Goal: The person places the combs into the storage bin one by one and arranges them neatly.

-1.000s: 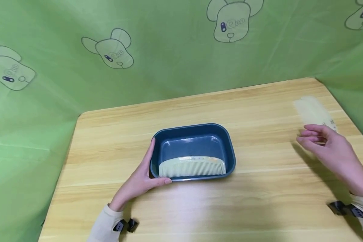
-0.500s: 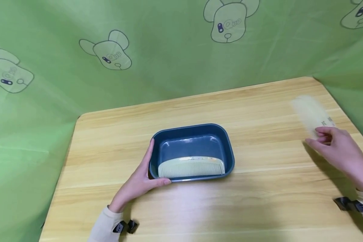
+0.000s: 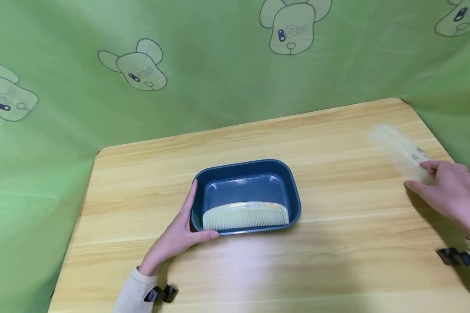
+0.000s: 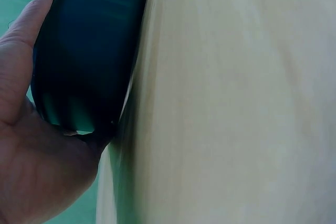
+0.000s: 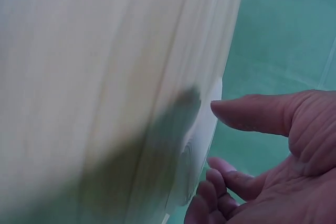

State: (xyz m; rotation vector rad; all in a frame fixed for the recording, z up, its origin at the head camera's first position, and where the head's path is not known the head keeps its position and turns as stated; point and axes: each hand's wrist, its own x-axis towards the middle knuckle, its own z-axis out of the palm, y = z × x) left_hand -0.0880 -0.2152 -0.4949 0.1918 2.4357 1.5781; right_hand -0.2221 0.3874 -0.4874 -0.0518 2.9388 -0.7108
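Note:
My left hand (image 3: 175, 234) holds the left end of a dark blue rectangular basin (image 3: 296, 191). Its thumb lies along the front rim, and its fingers reach round the left side. In the left wrist view the thumb runs along the outer wall of the basin (image 4: 89, 51). A pale comb (image 3: 246, 216) leans inside against the front wall, teeth downward. At the right, my right hand (image 3: 446, 191) is by the near end of a second pale comb (image 3: 399, 145) lying on the table. Thumb and fingers stand apart in the right wrist view, beside this comb (image 5: 202, 135).
The wooden table (image 3: 317, 261) has rounded far corners. A green curtain (image 3: 219, 78) with printed animal heads hangs behind and at both sides. The second comb lies close to the table's right edge.
My right hand has moved right along the second comb's near end. The view has shifted slightly. My left hand, the basin and both combs stay in place.

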